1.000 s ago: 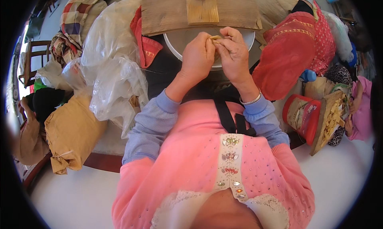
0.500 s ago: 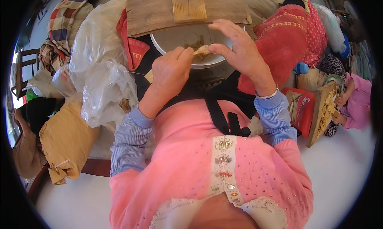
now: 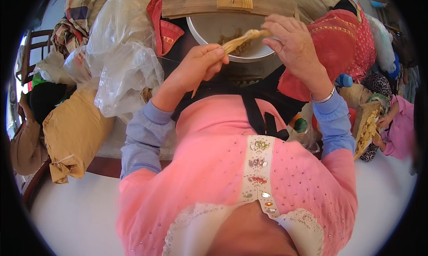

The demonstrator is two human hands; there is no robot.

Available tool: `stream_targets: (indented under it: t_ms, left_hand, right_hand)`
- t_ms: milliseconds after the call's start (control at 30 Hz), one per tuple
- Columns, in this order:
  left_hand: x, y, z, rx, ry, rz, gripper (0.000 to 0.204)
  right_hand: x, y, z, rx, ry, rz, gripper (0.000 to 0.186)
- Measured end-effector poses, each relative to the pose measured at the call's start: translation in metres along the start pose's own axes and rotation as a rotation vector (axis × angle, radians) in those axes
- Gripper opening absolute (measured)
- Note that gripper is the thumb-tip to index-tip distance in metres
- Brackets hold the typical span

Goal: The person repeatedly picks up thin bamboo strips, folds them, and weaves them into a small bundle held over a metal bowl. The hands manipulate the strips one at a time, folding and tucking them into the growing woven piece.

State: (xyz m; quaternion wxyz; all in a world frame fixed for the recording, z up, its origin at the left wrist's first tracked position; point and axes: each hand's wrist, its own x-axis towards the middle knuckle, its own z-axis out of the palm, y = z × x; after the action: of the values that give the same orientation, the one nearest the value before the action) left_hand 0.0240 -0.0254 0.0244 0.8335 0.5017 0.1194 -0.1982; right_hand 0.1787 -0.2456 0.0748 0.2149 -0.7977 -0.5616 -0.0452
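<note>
My left hand [image 3: 200,64] grips a pale yellow, fibrous strand [image 3: 236,43] with a knotted upper part, held slanting over a white basin [image 3: 196,31]. A thin tail hangs below that hand. My right hand [image 3: 290,49] is at the strand's upper end, thumb apart from loosely bent fingers; whether the fingertips touch the strand is hard to tell. Small tan pieces [image 3: 229,49] lie inside the basin. A wooden board [image 3: 191,2] rests across the basin's far side.
Clear plastic sheeting [image 3: 120,73] and a brown sack [image 3: 78,131] lie to my left, red cloths [image 3: 334,46] to my right. A co-worker in pink [image 3: 399,131] handles a board of yellow pieces [image 3: 370,129] at far right. Another person [image 3: 26,144] is at far left.
My hands were together, then separated. My right hand has moved right and up, its fingers loosened; my left has moved left, and more of the strand now shows between them.
</note>
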Motion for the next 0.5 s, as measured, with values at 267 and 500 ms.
stream_targets:
  t_ms: [267, 500]
  left_hand:
    - [0.032, -0.006, 0.001, -0.955, 0.050, 0.123, 0.023]
    - [0.018, -0.015, -0.001, -0.154, 0.337, 0.244, 0.025]
  right_hand:
    - [-0.005, -0.083, 0.071, 0.367, 0.102, -0.154, 0.039]
    - [0.003, -0.092, 0.068, 1.083, -0.008, 0.564, 0.016]
